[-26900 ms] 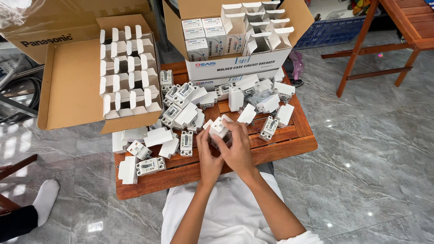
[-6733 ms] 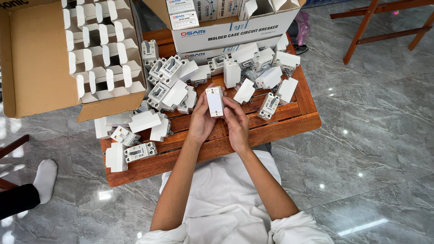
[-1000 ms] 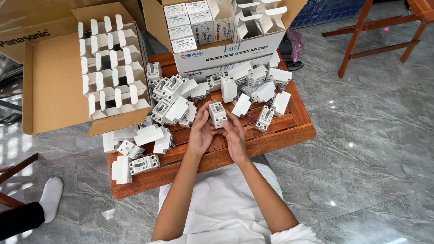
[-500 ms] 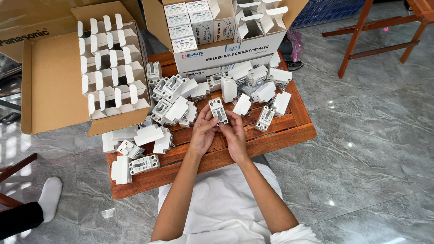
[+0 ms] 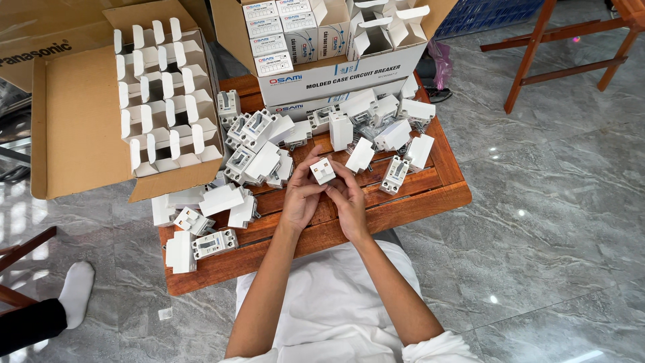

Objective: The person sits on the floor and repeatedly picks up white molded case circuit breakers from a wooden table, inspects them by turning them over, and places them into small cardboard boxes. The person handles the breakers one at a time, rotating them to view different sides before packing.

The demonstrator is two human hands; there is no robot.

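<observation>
My left hand (image 5: pixel 302 197) and my right hand (image 5: pixel 350 200) together hold a small white circuit breaker (image 5: pixel 322 170) just above the low wooden table (image 5: pixel 430 195). Fingers of both hands pinch it from the sides, with its end face turned up. Loose white breakers (image 5: pixel 259 151) lie in a heap right behind the hands, and more breakers (image 5: pixel 201 228) lie at the table's left end.
An open cardboard carton (image 5: pixel 74 128) with rows of small white boxes stands at the left. A second carton (image 5: pixel 336 70) with packed and open boxes stands at the back. A wooden stool frame (image 5: pixel 551 47) is at the right; a person's socked foot (image 5: pixel 74 292) rests lower left.
The breaker has been turned in my hands: its long face showed before, now its short end faces up. My hands stay in the same spot.
</observation>
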